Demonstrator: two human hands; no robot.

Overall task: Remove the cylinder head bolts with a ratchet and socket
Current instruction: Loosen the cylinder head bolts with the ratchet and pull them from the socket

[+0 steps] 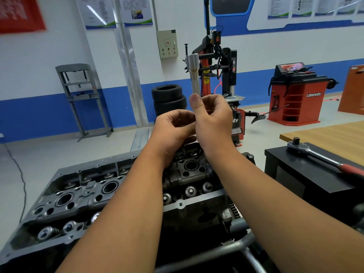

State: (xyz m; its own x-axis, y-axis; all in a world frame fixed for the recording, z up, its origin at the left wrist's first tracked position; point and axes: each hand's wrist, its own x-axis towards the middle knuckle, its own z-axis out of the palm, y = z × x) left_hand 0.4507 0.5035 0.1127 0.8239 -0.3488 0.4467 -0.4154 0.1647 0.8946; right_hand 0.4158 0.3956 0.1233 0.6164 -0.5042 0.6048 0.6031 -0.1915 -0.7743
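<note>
1. Holding a long metal socket (194, 75) upright above the far end of the cylinder head (110, 194); my right hand (211, 119) has thumb and fingers curled round its lower end.
2. My left hand (173, 125) sits touching the right, fingers curled in at the same lower end. What it pinches is hidden; I cannot tell whether it is a bolt or the socket's base.
3. Ratchet (323, 156) lies untouched on the black box (315, 180) to the right of the cylinder head, drive square up, red grip pointing away right.
4. Handling judgement: the socket is rigid steel, smooth and probably oily, so likely slippery; moderate weight, not fragile. Best held low on the shaft, as now.
5. Ratchet judged heavier and stiff; take it by the red handle.
6. Containers: bolt wells and bores in the cylinder head look dark and open. Whether bolts remain in them I cannot tell. Valve springs (47, 232) sit in rows along the near edge.
</note>
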